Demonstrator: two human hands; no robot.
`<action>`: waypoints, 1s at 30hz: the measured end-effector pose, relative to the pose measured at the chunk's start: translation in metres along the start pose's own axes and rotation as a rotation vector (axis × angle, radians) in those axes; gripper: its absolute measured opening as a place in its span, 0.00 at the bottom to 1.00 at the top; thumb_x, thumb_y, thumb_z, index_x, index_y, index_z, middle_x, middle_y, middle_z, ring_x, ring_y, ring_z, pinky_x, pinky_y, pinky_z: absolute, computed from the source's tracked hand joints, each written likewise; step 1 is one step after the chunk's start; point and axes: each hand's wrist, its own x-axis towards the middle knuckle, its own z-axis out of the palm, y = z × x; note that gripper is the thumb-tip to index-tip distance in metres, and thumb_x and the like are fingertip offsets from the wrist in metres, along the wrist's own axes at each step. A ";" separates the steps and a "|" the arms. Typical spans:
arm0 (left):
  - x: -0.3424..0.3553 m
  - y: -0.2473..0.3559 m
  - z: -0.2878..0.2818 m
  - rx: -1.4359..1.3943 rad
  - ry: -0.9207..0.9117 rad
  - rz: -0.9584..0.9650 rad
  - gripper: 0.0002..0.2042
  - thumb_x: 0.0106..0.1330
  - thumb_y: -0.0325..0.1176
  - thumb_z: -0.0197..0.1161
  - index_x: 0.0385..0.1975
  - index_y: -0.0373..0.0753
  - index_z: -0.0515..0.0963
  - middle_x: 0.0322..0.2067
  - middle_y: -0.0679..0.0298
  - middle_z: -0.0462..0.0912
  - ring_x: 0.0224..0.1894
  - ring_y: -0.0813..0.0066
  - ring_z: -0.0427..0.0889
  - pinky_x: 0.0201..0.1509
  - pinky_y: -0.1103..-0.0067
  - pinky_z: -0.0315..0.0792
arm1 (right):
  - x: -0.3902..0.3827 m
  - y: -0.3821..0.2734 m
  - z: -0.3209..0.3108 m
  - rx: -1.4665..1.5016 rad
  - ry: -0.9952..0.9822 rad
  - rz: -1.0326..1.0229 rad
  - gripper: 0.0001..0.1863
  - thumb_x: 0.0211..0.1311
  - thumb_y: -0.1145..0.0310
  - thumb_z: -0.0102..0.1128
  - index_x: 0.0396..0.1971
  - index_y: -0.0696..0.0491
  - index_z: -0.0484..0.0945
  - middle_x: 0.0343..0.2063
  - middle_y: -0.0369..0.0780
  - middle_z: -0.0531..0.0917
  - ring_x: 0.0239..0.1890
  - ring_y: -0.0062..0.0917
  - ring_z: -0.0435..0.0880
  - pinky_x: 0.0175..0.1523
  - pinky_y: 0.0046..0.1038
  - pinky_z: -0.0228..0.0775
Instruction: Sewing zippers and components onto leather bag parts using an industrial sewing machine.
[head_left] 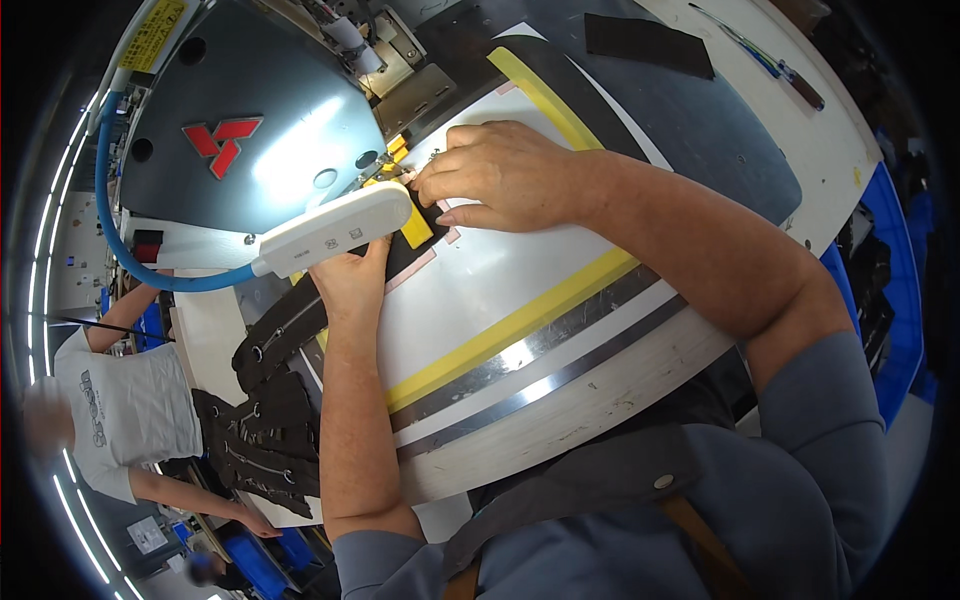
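Under a sewing machine's head (275, 135), my right hand (500, 178) bends over a white work plate (500, 290), fingers curled at a small metal-and-yellow fitting (415, 220) by the needle area; what they pinch is too small to make out. Lower left, my left hand (352, 285) grips a black fabric strip (298, 305), its fingertips partly behind the white lamp arm (335, 225). Yellow tape (500, 338) edges the plate, and pink strips lie beside the black fabric.
Dark pieces with zippers (255, 450) lie at lower left, beside a co-worker in a white T-shirt (120, 410). A dark fabric piece (648, 47) and tools (770, 65) are at upper right. A blue bin (900, 290) stands at the right, past the table edge.
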 end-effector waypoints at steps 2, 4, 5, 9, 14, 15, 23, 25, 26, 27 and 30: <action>-0.005 0.008 -0.004 0.138 -0.003 0.116 0.09 0.59 0.32 0.75 0.39 0.40 0.89 0.42 0.58 0.88 0.48 0.64 0.84 0.57 0.69 0.71 | 0.001 0.001 0.001 0.009 -0.011 0.004 0.10 0.63 0.61 0.67 0.41 0.47 0.85 0.50 0.32 0.85 0.48 0.28 0.79 0.57 0.34 0.73; -0.012 0.016 -0.010 0.287 -0.013 0.213 0.10 0.59 0.31 0.74 0.40 0.39 0.88 0.45 0.57 0.88 0.50 0.61 0.84 0.57 0.69 0.72 | 0.002 0.001 0.002 0.018 -0.019 0.007 0.10 0.62 0.61 0.67 0.39 0.48 0.86 0.50 0.33 0.85 0.48 0.28 0.80 0.57 0.34 0.73; -0.017 0.019 -0.014 0.331 -0.093 0.289 0.11 0.61 0.30 0.73 0.43 0.38 0.87 0.48 0.55 0.87 0.54 0.58 0.83 0.59 0.68 0.72 | 0.002 0.001 0.002 0.022 0.010 -0.008 0.09 0.61 0.62 0.67 0.39 0.48 0.86 0.50 0.33 0.85 0.47 0.28 0.80 0.57 0.34 0.73; -0.018 0.016 -0.012 0.126 -0.203 0.310 0.13 0.61 0.34 0.72 0.43 0.36 0.85 0.39 0.53 0.87 0.47 0.54 0.84 0.55 0.64 0.70 | 0.002 0.004 0.002 0.041 0.015 -0.004 0.08 0.59 0.63 0.67 0.37 0.49 0.85 0.49 0.33 0.86 0.48 0.28 0.81 0.57 0.35 0.73; -0.012 0.003 -0.011 -0.027 -0.212 0.310 0.10 0.61 0.27 0.69 0.42 0.35 0.85 0.38 0.51 0.87 0.44 0.52 0.86 0.51 0.66 0.75 | 0.002 0.005 0.001 0.078 0.001 -0.003 0.09 0.59 0.65 0.66 0.38 0.50 0.85 0.49 0.34 0.86 0.49 0.28 0.81 0.57 0.36 0.72; -0.012 0.002 -0.011 -0.023 -0.215 0.312 0.10 0.61 0.27 0.69 0.42 0.35 0.85 0.38 0.51 0.87 0.44 0.52 0.86 0.51 0.66 0.75 | 0.001 0.005 0.001 0.069 0.001 0.014 0.09 0.59 0.65 0.66 0.38 0.50 0.84 0.49 0.35 0.86 0.49 0.28 0.81 0.58 0.36 0.72; -0.012 0.001 -0.009 -0.008 -0.219 0.312 0.11 0.60 0.28 0.69 0.41 0.35 0.86 0.38 0.52 0.88 0.45 0.53 0.85 0.55 0.65 0.72 | 0.001 0.009 0.003 0.101 -0.004 -0.033 0.13 0.60 0.66 0.66 0.44 0.49 0.88 0.49 0.36 0.87 0.46 0.26 0.82 0.55 0.33 0.73; -0.013 0.001 -0.010 0.008 -0.210 0.328 0.11 0.60 0.28 0.69 0.41 0.35 0.86 0.39 0.53 0.88 0.45 0.54 0.85 0.56 0.65 0.72 | 0.000 0.008 0.003 0.072 0.021 -0.062 0.11 0.60 0.66 0.66 0.42 0.49 0.89 0.48 0.35 0.87 0.45 0.25 0.82 0.54 0.32 0.73; -0.013 0.001 -0.011 0.029 -0.207 0.335 0.10 0.60 0.29 0.69 0.41 0.35 0.86 0.39 0.53 0.88 0.46 0.55 0.85 0.56 0.65 0.72 | 0.001 0.007 0.003 0.046 0.050 -0.086 0.10 0.60 0.65 0.66 0.40 0.49 0.90 0.48 0.35 0.88 0.44 0.25 0.81 0.54 0.31 0.74; -0.013 0.001 -0.012 0.029 -0.199 0.343 0.10 0.60 0.29 0.69 0.41 0.35 0.86 0.39 0.53 0.88 0.46 0.55 0.85 0.56 0.65 0.72 | 0.001 0.007 0.003 0.045 0.067 -0.096 0.10 0.60 0.65 0.66 0.40 0.49 0.90 0.48 0.35 0.88 0.44 0.25 0.81 0.54 0.31 0.74; -0.013 0.002 -0.013 0.045 -0.288 0.290 0.15 0.61 0.22 0.65 0.48 0.34 0.84 0.52 0.54 0.86 0.62 0.56 0.80 0.70 0.65 0.67 | 0.001 0.007 0.002 0.070 0.033 -0.072 0.10 0.60 0.65 0.66 0.39 0.49 0.90 0.47 0.34 0.88 0.45 0.25 0.81 0.52 0.31 0.74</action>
